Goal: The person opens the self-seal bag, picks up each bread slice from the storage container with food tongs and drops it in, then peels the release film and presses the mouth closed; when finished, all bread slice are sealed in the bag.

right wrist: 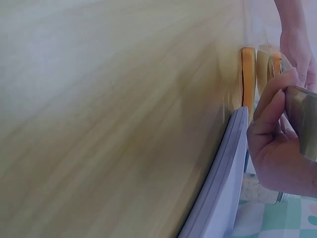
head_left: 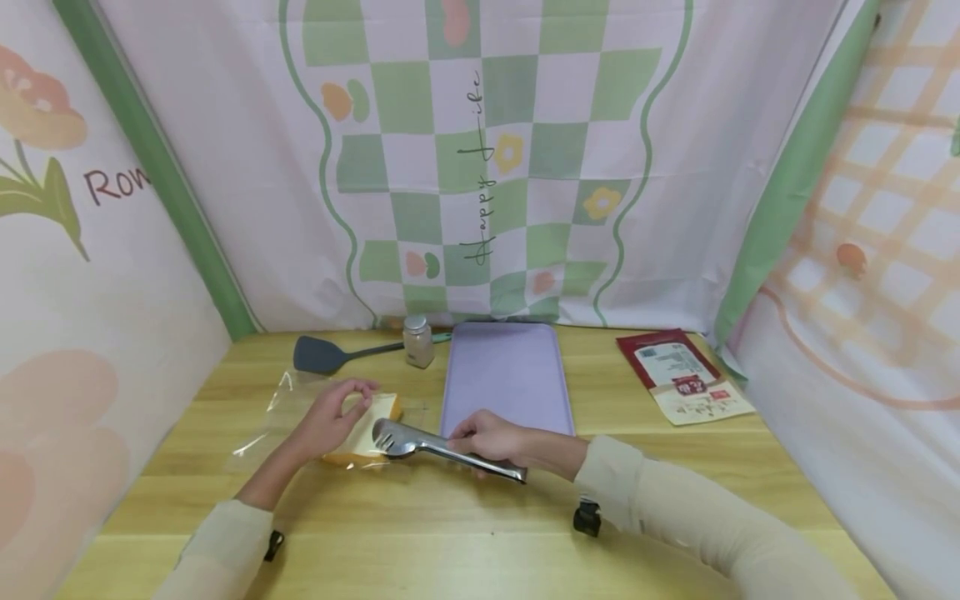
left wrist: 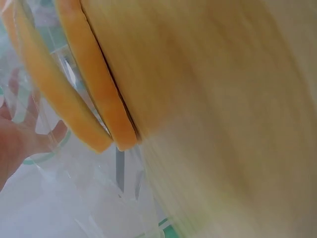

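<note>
Slices of bread (head_left: 366, 429) with orange crusts lie left of centre in a clear plastic bag (head_left: 273, 421). In the left wrist view two slices show: the lower slice (left wrist: 96, 74) on the table, the upper slice (left wrist: 52, 89) partly raised off it. My right hand (head_left: 491, 437) grips metal tongs (head_left: 435, 444) by the handle end; their slotted head overlaps the bread's right part in the head view. Beside and above the bread is my left hand (head_left: 333, 419); the left wrist view shows its fingers spread behind the clear plastic.
A lilac tray (head_left: 506, 375) lies right of the bread, its near edge by my right hand. Behind the bread are a dark spatula (head_left: 321, 356) and a small glass jar (head_left: 417, 343). A red and cream packet (head_left: 686, 379) lies at the right. Fabric walls stand behind and beside the table.
</note>
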The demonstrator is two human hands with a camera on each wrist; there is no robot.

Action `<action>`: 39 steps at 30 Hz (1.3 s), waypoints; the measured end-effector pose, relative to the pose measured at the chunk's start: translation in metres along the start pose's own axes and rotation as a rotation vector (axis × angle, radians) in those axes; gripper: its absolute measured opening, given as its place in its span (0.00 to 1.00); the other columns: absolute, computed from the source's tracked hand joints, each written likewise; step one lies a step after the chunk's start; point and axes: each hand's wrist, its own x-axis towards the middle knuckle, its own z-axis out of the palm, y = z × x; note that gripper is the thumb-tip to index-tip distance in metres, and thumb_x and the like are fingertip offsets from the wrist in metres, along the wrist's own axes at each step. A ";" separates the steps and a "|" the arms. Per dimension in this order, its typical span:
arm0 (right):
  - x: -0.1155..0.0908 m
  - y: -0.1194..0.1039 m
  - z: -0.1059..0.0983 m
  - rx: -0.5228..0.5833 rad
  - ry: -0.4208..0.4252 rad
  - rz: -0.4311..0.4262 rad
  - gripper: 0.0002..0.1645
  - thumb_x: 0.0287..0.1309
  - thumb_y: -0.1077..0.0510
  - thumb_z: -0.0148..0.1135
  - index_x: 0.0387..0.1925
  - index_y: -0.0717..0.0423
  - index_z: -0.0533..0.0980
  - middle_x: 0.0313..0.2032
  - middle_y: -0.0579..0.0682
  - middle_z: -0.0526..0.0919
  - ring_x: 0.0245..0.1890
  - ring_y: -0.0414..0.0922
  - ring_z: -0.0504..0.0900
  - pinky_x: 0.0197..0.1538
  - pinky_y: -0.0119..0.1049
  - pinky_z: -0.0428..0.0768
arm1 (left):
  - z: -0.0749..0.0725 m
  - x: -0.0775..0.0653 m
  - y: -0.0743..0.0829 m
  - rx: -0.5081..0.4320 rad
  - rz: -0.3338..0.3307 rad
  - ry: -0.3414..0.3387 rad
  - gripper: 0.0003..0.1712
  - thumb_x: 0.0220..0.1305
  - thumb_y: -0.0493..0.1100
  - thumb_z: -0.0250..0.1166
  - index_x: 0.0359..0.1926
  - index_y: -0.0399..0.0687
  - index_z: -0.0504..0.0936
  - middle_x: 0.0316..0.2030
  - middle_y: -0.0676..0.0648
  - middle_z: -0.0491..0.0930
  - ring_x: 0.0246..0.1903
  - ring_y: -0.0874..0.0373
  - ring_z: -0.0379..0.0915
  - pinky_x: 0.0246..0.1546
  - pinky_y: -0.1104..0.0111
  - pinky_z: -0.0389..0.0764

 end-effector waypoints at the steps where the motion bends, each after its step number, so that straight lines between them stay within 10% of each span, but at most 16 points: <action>1: 0.001 0.000 0.001 -0.001 0.000 -0.002 0.12 0.67 0.60 0.59 0.43 0.67 0.81 0.26 0.61 0.82 0.15 0.41 0.75 0.18 0.29 0.75 | 0.000 0.000 0.001 -0.003 0.002 0.000 0.05 0.69 0.33 0.61 0.37 0.47 0.75 0.52 0.40 0.82 0.56 0.36 0.73 0.60 0.39 0.65; 39: 0.002 -0.012 -0.003 -0.050 -0.003 0.040 0.19 0.66 0.50 0.64 0.44 0.63 0.82 0.34 0.60 0.83 0.20 0.46 0.82 0.26 0.37 0.83 | 0.001 0.001 -0.004 -0.012 -0.003 0.009 0.07 0.69 0.31 0.60 0.36 0.47 0.74 0.52 0.39 0.82 0.56 0.36 0.72 0.59 0.39 0.67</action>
